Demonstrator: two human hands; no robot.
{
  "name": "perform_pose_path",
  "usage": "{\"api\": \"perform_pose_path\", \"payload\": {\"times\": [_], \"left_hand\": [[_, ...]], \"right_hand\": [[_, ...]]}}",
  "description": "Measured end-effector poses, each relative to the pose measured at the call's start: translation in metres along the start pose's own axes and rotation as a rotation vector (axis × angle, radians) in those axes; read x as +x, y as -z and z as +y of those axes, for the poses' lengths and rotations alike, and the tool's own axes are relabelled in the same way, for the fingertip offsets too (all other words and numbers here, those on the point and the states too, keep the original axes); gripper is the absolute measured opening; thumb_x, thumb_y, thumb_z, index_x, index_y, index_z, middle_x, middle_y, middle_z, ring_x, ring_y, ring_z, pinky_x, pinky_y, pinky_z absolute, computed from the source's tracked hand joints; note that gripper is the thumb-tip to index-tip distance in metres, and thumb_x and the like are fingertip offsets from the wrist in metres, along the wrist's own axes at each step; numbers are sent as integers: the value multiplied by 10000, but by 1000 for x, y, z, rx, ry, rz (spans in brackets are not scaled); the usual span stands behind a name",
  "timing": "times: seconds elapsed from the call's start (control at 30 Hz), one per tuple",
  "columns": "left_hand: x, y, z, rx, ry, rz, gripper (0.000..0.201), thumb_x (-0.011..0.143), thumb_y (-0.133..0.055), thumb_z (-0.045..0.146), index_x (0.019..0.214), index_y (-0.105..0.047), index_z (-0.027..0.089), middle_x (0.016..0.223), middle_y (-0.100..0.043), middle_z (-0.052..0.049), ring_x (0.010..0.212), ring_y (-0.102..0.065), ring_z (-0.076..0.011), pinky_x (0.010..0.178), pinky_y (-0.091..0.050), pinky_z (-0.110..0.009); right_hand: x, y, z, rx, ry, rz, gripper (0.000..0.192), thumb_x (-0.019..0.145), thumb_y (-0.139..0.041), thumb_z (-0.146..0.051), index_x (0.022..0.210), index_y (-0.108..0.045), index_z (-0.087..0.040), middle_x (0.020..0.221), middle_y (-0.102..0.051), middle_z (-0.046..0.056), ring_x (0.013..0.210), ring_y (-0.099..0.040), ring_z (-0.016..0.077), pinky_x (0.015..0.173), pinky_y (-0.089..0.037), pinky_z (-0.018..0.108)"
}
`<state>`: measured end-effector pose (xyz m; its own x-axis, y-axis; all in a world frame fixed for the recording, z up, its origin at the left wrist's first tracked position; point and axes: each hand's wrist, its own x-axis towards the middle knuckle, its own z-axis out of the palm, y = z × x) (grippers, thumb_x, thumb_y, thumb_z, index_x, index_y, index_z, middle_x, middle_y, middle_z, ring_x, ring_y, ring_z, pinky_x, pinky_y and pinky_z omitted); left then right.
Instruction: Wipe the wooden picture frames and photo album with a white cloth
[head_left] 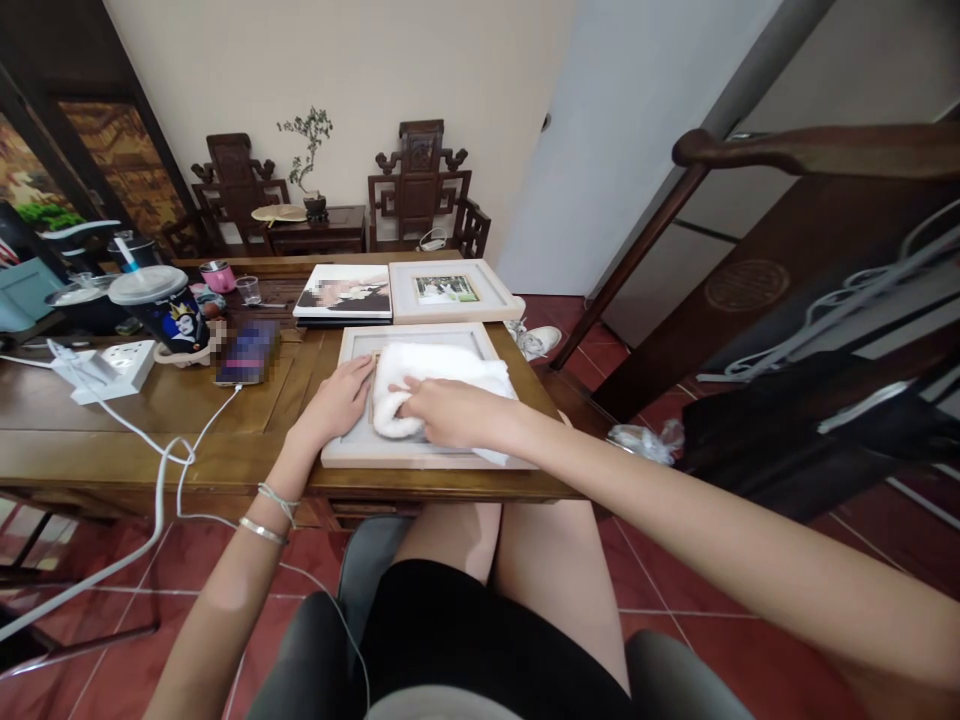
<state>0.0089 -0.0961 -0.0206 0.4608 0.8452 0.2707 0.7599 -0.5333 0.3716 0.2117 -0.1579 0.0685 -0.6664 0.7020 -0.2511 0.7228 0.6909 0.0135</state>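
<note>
Wooden surface (150, 420) carries a picture frame (352, 455); left hand (339, 398) flat, fingers spread on its edge, right hand (448, 410) pressing white towel (442, 375) onto glass.

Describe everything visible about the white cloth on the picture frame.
The white cloth looks like soft, fluffy towelling, bunched and folded, not spread flat. It lies on the glass of the pale-framed picture frame nearest the desk's front edge. The right hand presses flat on it; the left hand rests on the frame beside it.
</note>
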Motion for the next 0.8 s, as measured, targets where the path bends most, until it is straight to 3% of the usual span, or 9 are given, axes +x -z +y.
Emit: {"api": "perform_pose_path", "payload": {"times": [0.07, 0.13, 0.27, 0.43, 0.57, 0.7, 0.8], "left_hand": [[0, 0, -1, -10, -11, 2, 481, 967, -339, 283, 1401, -506, 157, 1510, -473, -125, 1414, -417, -249, 1175, -354, -456], [0, 0, -1, -32, -27, 8, 483, 979, -321, 292, 1409, -490, 152, 1505, -478, -128, 1410, -422, -244, 1179, -348, -453], [0, 3, 1, -86, -34, 42, 516, 1015, -273, 358, 1467, -405, 146, 1560, -398, -132, 1451, -364, -234, 1202, -307, -443], [0, 7, 5, -108, -35, 121, 564, 1028, -240, 433, 1500, -343, 142, 1597, -330, -134, 1490, -285, -209, 1240, -218, -421], [0, 8, 8, -132, 5, 142, 607, 1023, -212, 496, 1488, -376, 142, 1579, -368, -127, 1483, -303, -210, 1239, -218, -412], [-3, 11, 13, -172, 23, 148, 626, 1024, -179, 491, 1474, -405, 118, 1564, -396, -128, 1468, -335, -216, 1233, -235, -391], [-5, 13, 15, -183, 41, 177, 605, 1027, -181, 458, 1441, -454, 112, 1532, -445, -132, 1440, -387, -221, 1221, -268, -393]], "right_hand": [[16, -13, 13, -62, 9, 107, 448, 810, -446, 23, 1180, -678, -77, 1507, -452, 211, 1386, -423, 327, 1022, -414, 386], [32, -18, 24, -89, -20, 155, 487, 805, -448, 36, 1236, -651, -69, 1556, -382, 203, 1436, -347, 335, 1073, -387, 428], [60, -15, 36, -103, -99, 216, 486, 826, -474, 7, 1287, -616, -53, 1573, -351, 200, 1445, -323, 348, 1116, -348, 479], [83, -13, 28, -141, -91, 265, 471, 859, -481, -50, 1316, -593, -38, 1557, -377, 203, 1422, -333, 373, 1106, -347, 506], [71, -12, 8, -144, -2, 234, 466, 869, -433, -40, 1304, -596, -9, 1427, -521, 239, 1327, -448, 376, 1005, -427, 458], [34, -4, -16, -92, 104, 116, 364, 844, -453, -23, 1098, -711, -64, 1237, -652, 214, 1248, -529, 337, 917, -448, 380], [1, 3, -27, 8, 170, 28, 378, 828, -451, -8, 1076, -717, -112, 1147, -688, 177, 1153, -593, 300, 850, -443, 335]]}}
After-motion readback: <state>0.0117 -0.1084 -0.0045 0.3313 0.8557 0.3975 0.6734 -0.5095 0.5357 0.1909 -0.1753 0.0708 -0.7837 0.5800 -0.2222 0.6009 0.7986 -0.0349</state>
